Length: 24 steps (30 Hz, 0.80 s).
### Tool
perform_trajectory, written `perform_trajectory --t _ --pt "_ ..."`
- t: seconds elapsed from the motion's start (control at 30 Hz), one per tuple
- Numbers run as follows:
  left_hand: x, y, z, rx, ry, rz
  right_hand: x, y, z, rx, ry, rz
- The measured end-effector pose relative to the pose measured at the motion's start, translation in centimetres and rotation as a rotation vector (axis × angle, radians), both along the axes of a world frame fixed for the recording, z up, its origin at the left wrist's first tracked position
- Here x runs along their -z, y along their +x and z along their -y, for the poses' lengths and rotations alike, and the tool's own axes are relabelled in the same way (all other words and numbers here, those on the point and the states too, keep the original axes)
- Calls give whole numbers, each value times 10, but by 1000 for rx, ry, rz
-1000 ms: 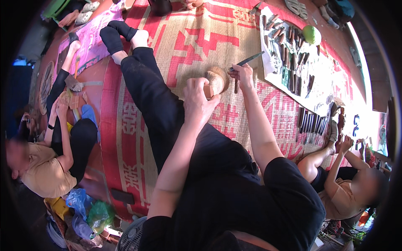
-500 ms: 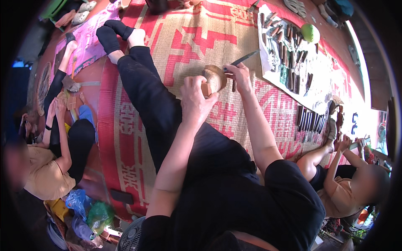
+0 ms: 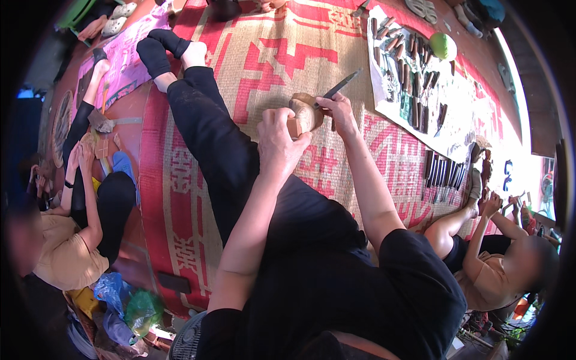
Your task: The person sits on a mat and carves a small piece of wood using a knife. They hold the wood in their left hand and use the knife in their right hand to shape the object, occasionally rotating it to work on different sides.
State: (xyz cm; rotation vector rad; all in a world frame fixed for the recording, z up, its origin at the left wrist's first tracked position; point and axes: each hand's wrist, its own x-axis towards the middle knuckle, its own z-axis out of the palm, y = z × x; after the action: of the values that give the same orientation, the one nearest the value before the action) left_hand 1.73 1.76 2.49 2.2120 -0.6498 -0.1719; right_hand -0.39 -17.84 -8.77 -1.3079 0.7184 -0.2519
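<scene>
My left hand (image 3: 281, 139) grips a rounded block of pale brown wood (image 3: 303, 114) held above my outstretched leg in black trousers (image 3: 210, 138). My right hand (image 3: 337, 113) is closed around a carving chisel (image 3: 341, 86) whose dark blade sticks up and to the right; its lower end meets the wood block. Both hands press against the block from opposite sides.
A red and tan woven mat (image 3: 270, 42) covers the floor. Several carving tools lie on a white sheet (image 3: 420, 96) at the right, with a green round object (image 3: 443, 45). One person sits at the left (image 3: 66, 240), another at the lower right (image 3: 498, 264).
Both hands and the wood block have stayed together; the view has shifted slightly, and the chisel keeps its place against the block.
</scene>
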Motion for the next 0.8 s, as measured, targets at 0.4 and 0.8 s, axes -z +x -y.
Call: perform_trajectory --t 0.4,0.8 --pt "3 3 -1 -1 -16 17 -6 -4 -1 56 104 73" --pt "2 2 -1 -5 -8 12 -2 -10 -3 108 172 107"
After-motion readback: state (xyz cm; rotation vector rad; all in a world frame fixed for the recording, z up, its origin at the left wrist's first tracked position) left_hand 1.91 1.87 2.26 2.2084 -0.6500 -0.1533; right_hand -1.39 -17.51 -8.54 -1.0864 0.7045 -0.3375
